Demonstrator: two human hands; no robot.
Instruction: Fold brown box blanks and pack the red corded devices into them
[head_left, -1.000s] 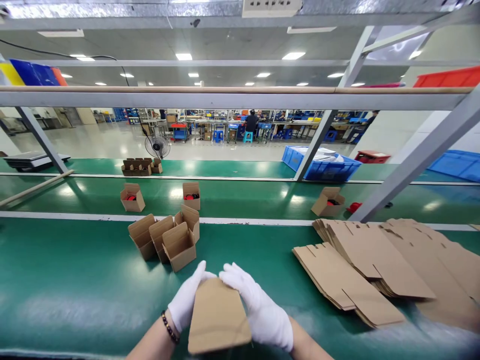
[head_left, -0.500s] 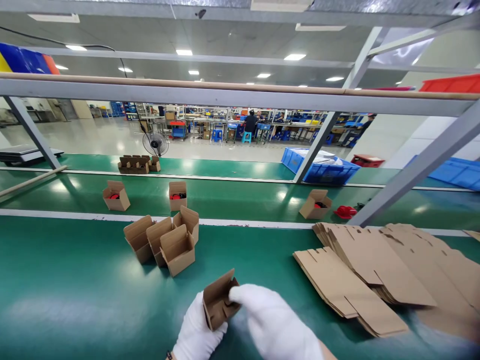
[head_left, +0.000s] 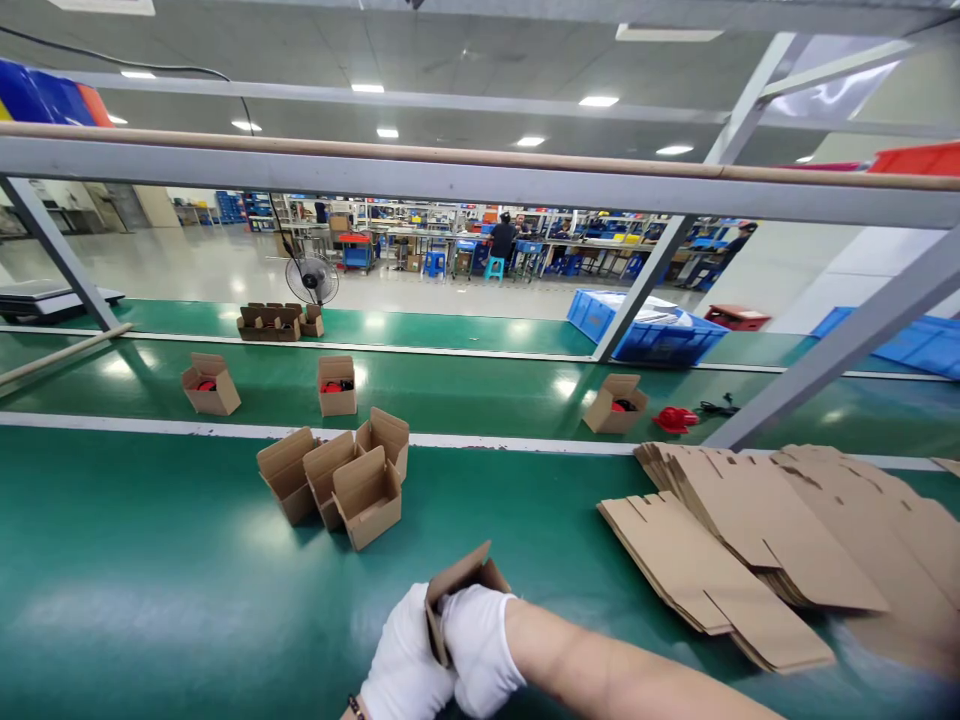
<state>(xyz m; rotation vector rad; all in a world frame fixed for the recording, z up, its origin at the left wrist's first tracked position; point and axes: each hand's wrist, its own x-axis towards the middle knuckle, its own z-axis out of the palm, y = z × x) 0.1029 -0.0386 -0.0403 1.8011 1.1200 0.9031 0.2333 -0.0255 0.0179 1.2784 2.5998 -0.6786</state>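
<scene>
My left hand (head_left: 412, 655), in a white glove, is closed around the left side of a small brown cardboard box (head_left: 459, 572) with a raised lid, tilted above the green surface. Also gloved in white, my right hand (head_left: 480, 645) is curled into the near side of the same box. Its fingertips are hidden, and it covers most of the box's inside. Beyond my hands stand several open cardboard boxes (head_left: 367, 500) in a cluster. To the right lie flat cardboard blanks (head_left: 705, 575) in overlapping stacks.
On the green belt (head_left: 465, 395) behind a white strip stand open boxes with red items inside, one being the right box (head_left: 615, 405). A red item (head_left: 675, 420) with a black cable lies beside it. Slanted metal posts (head_left: 840, 330) rise at right. A blue crate (head_left: 649, 335) sits farther back.
My right hand has moved left and down into the box, its forearm now crossing the lower right. The box is turned and more covered. Boxes on the far belt have shifted left.
</scene>
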